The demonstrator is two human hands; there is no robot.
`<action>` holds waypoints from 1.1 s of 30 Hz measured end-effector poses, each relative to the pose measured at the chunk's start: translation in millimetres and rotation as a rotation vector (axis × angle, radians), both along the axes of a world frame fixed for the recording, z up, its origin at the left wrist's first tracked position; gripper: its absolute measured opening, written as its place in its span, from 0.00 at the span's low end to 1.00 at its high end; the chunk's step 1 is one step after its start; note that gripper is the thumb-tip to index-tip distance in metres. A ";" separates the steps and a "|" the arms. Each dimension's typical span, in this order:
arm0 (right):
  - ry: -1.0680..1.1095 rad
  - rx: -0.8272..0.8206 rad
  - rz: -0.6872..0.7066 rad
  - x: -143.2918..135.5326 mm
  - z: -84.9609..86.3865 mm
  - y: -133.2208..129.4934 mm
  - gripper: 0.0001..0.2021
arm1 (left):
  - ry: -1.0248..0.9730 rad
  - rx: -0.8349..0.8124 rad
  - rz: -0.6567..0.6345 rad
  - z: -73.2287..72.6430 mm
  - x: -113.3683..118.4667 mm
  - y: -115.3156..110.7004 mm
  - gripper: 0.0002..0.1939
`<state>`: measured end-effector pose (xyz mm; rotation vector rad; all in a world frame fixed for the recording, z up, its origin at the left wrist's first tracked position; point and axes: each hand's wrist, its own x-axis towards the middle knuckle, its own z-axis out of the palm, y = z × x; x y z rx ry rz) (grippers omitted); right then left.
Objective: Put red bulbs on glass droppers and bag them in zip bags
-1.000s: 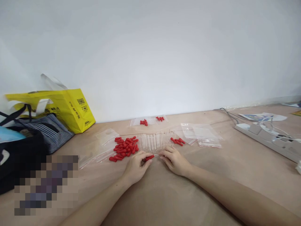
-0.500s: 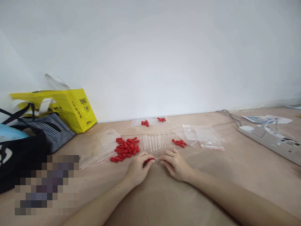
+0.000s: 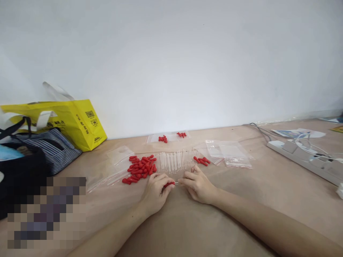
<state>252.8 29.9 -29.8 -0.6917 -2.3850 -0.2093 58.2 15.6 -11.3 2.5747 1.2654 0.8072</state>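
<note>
My left hand [image 3: 157,194] is closed around a red rubber bulb [image 3: 169,184], whose tip pokes out past the thumb. A thin clear dropper tube [image 3: 176,183] bridges the small gap to my right hand [image 3: 198,187], which pinches its other end between thumb and fingertips. Whether the tube sits inside the bulb is hard to make out. Just beyond my hands lies a row of clear dropper tubes [image 3: 174,161]. A heap of red bulbs [image 3: 142,167] is on the left of that row, and several red bulbs [image 3: 202,161] lie at its right end.
Clear zip bags lie at left [image 3: 118,160] and right [image 3: 232,153]. Near the wall, another bag [image 3: 171,138] bears two red clusters. A yellow bag [image 3: 80,125] and striped pouch [image 3: 60,146] stand far left. A power strip [image 3: 300,160] with cables lies right.
The whole view has shifted slightly, so things sit a little farther left. My right fingers have shifted slightly on the tube; both hands stay together with the bulb and tube between them.
</note>
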 end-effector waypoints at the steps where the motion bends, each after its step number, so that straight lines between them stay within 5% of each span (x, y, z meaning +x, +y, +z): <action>1: 0.008 0.007 0.003 -0.2 0.2 -0.2 0.13 | -0.003 0.016 -0.004 -0.6 -0.2 0.0 0.09; 33: 0.068 -0.145 0.062 0.6 5.5 6.1 0.10 | -0.009 0.043 0.023 -0.8 -1.3 1.2 0.08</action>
